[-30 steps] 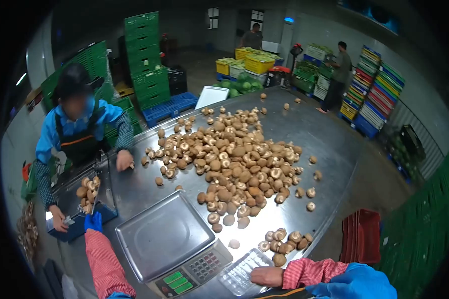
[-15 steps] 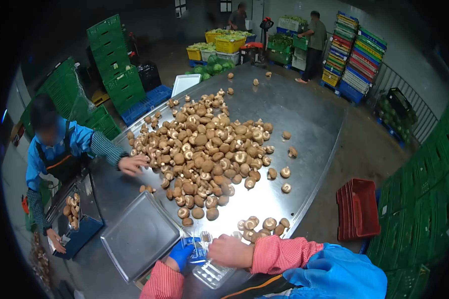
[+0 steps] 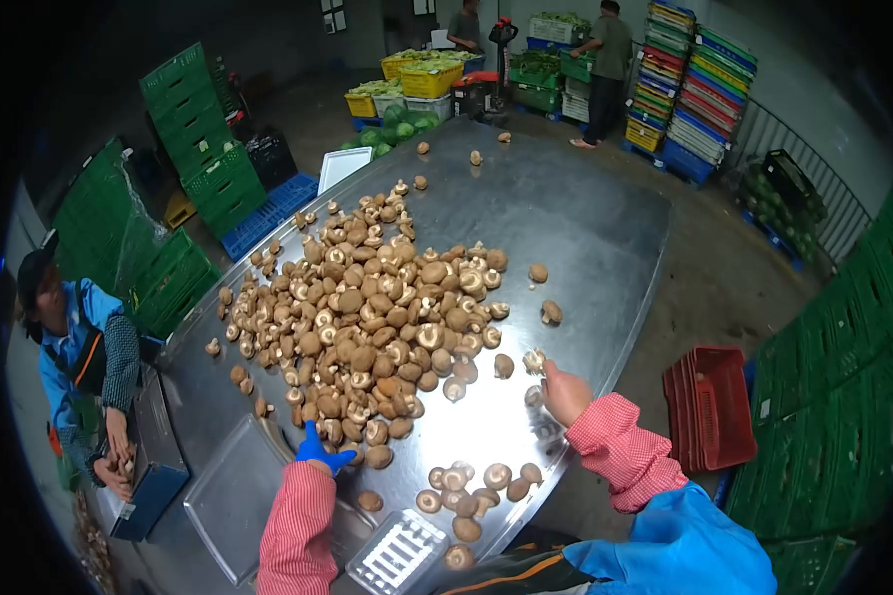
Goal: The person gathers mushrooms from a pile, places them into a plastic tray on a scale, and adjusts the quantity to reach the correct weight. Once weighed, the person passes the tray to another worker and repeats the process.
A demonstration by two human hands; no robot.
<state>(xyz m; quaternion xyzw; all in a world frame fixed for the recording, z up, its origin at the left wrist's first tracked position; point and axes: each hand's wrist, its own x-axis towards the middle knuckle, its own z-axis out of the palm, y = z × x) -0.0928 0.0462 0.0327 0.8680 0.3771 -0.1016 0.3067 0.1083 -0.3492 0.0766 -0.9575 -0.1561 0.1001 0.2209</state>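
Observation:
A large heap of brown shiitake mushrooms (image 3: pixel 367 307) covers the middle of the metal table (image 3: pixel 566 228). My left hand (image 3: pixel 324 453), in a blue glove, is at the near edge of the heap with its fingers spread. It reaches among the mushrooms there and grips none that I can see. To the right of the heap, my bare right hand (image 3: pixel 567 395) pinches a shiitake mushroom (image 3: pixel 534 362) at its fingertips. A clear plastic tray (image 3: pixel 399 552) lies in front of me, beside a small group of mushrooms (image 3: pixel 497 477).
A grey rectangular tray (image 3: pixel 236 496) lies at the left. Beyond it a co-worker (image 3: pixel 79 347) has both hands at a blue box (image 3: pixel 154 488). Red crates (image 3: pixel 709 407) stand on the floor at right, near stacked green crates (image 3: pixel 833 397). Two people stand at the back.
My hands have parted from the clear plastic trays: the left to the heap's near edge, the right out to a mushroom. The co-worker's reaching hand has returned to the box. The view has shifted.

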